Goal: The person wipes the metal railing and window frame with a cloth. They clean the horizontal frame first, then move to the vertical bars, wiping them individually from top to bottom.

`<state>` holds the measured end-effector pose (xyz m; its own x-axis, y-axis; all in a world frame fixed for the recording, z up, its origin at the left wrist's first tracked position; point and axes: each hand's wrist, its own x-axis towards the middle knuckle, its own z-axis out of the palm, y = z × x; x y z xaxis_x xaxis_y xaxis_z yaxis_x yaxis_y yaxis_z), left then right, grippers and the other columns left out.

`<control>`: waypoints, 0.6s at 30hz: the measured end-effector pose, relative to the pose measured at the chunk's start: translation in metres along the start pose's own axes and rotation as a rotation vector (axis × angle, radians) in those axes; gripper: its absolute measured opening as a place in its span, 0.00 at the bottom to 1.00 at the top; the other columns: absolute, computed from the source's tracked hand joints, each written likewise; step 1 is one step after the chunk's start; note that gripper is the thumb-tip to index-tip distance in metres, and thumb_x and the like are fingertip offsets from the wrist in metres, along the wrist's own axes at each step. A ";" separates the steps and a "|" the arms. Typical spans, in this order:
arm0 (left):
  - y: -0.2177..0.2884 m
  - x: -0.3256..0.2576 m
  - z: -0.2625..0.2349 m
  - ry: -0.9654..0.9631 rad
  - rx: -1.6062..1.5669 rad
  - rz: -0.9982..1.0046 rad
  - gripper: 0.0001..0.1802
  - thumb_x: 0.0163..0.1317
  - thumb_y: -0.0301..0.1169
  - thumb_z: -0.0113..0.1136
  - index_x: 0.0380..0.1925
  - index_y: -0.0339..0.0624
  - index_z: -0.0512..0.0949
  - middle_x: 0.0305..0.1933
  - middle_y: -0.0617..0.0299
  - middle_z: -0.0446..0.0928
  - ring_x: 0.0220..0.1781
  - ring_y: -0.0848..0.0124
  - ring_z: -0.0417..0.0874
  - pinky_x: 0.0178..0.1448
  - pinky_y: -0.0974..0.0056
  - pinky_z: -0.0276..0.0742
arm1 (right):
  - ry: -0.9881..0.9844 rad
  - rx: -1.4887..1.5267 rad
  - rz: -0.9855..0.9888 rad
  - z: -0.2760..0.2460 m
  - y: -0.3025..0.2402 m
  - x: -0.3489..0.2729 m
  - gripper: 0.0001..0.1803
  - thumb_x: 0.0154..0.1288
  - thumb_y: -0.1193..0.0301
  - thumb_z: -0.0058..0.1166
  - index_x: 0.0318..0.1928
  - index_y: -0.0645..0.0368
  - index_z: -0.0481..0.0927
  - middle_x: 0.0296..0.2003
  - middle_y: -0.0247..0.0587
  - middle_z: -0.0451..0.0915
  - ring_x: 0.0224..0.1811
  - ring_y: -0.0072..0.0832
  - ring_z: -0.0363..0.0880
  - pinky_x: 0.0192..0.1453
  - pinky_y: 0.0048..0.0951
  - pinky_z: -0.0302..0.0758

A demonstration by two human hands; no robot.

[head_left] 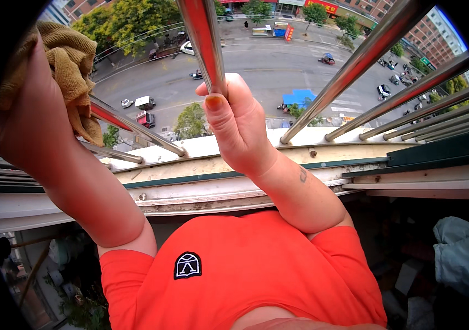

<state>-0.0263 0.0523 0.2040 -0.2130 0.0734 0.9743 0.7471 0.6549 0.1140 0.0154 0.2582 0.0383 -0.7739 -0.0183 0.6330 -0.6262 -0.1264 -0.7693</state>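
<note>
At the upper left, my raised left hand [32, 91] holds a bunched brown cloth [73, 63], whose folds hang down beside my wrist. Its fingers are hidden by the cloth and the picture's dark rim. My right hand [241, 126] is closed around the lower part of an upright shiny metal bar [202, 41] in the middle of the view. The thumb lies across the front of the bar, and its nail is orange-brown. Red reflections run along the bar.
More metal bars [350, 71] stand along a white window ledge [201, 148] with a dark green frame strip [438, 151]. Far below lies a street [256, 82] with vehicles, trees and a blue canopy [299, 98]. Pale fabric [462, 253] sits at the lower right indoors.
</note>
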 end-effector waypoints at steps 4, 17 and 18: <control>0.017 -0.035 0.013 0.195 0.070 -0.136 0.16 0.63 0.25 0.69 0.51 0.39 0.83 0.53 0.61 0.84 0.50 0.70 0.86 0.58 0.65 0.84 | -0.018 0.010 0.035 0.000 -0.003 0.001 0.15 0.80 0.60 0.49 0.48 0.61 0.72 0.30 0.35 0.72 0.28 0.23 0.70 0.34 0.26 0.72; 0.017 -0.171 0.021 -0.234 0.080 -0.108 0.26 0.52 0.22 0.69 0.53 0.43 0.79 0.49 0.55 0.78 0.51 0.54 0.77 0.60 0.55 0.73 | -0.009 0.012 0.038 -0.002 -0.001 0.000 0.14 0.81 0.61 0.48 0.48 0.60 0.72 0.28 0.32 0.71 0.28 0.19 0.68 0.33 0.24 0.71; 0.017 -0.181 0.020 -0.272 0.078 -0.127 0.25 0.52 0.22 0.70 0.53 0.43 0.79 0.49 0.54 0.78 0.51 0.54 0.77 0.59 0.54 0.73 | -0.008 0.018 0.044 -0.002 -0.001 0.000 0.14 0.81 0.61 0.48 0.48 0.60 0.72 0.28 0.32 0.71 0.28 0.19 0.68 0.34 0.24 0.70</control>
<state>0.0124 0.0658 0.0258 -0.4702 0.1793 0.8642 0.6554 0.7267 0.2058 0.0156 0.2602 0.0390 -0.8000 -0.0324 0.5991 -0.5896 -0.1431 -0.7950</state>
